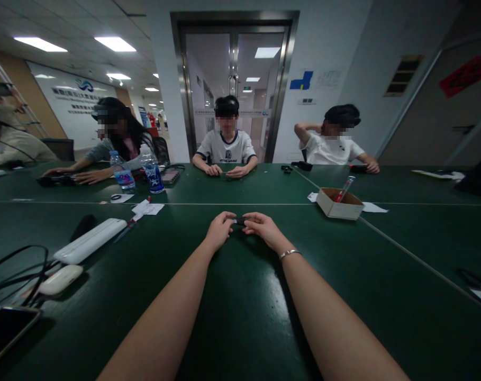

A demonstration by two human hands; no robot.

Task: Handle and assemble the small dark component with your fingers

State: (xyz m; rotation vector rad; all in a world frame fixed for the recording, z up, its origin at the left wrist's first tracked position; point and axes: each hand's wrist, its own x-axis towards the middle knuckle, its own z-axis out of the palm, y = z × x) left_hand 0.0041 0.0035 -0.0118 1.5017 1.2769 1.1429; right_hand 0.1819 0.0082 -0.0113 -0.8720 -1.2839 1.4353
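Small black oblong object [240, 220] held at fingertips by bare left hand [219, 231] and bare right hand [264, 228], over dark green tabletop [240, 307]. Thin silver bracelet [290, 254] on right wrist [282, 244]. Open pale cardboard box [337, 211] beyond, rightward.

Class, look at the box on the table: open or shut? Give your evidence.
Open: no lid covers the box, its inside shows, and a slim item sticks out above the rim.

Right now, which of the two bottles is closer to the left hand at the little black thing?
The dark blue bottle, right of the pinkish-labelled bottle and so nearer the left hand.
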